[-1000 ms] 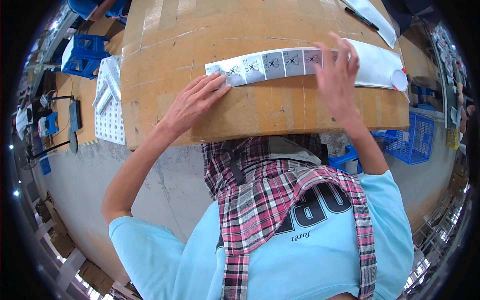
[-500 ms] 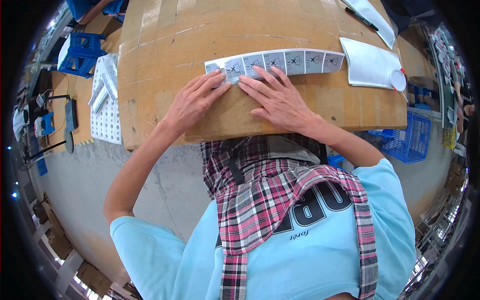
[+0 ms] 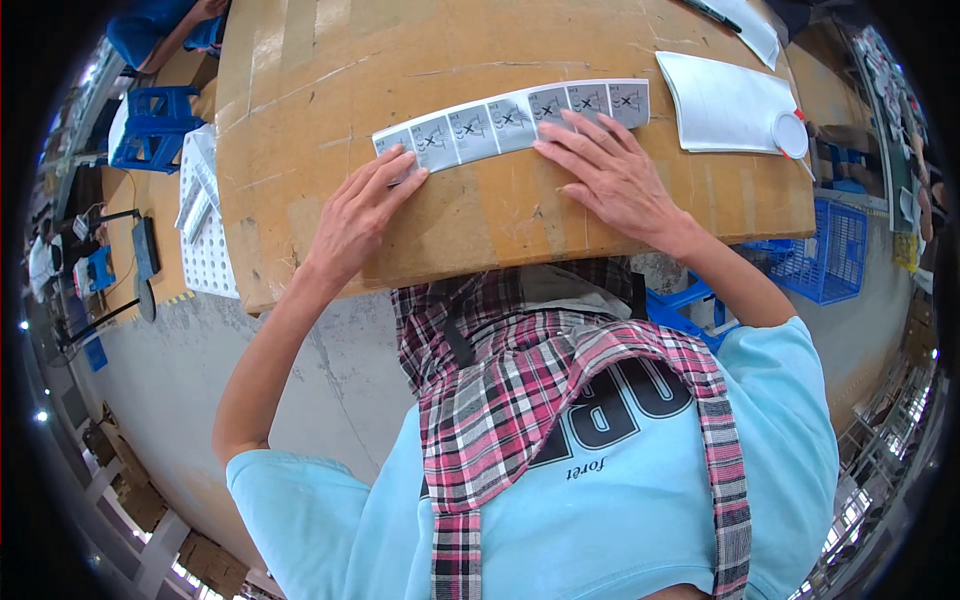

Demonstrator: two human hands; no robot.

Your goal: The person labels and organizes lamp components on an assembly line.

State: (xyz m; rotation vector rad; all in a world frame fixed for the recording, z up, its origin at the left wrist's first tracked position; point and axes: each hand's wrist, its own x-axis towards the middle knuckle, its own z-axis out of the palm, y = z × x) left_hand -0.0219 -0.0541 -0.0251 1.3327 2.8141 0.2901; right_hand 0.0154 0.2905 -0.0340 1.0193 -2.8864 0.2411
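A long strip of silver-grey labels [image 3: 480,132] with dark printed symbols lies in a slight curve across the brown cardboard-covered worktop [image 3: 450,225]. At its left end my left hand [image 3: 350,220] rests with fingers stretched onto the lower corner. My right hand [image 3: 622,188] lies toward the strip's right part, fingers spread, with fingertips touching its lower edge and the thumb apart on the cardboard. Neither hand is closed round the strip.
White folded sheets [image 3: 715,105] lie at the right, with a small round white object with a red edge [image 3: 789,134] on them. A dark pen [image 3: 712,14] is farther back. Beside the worktop are a blue crate [image 3: 825,255], a blue stool [image 3: 155,130] and a white perforated sheet [image 3: 210,250].
My hands have moved apart, the left to the strip's left end and the right toward its right end. More labels show between them. The whole view has shifted slightly.
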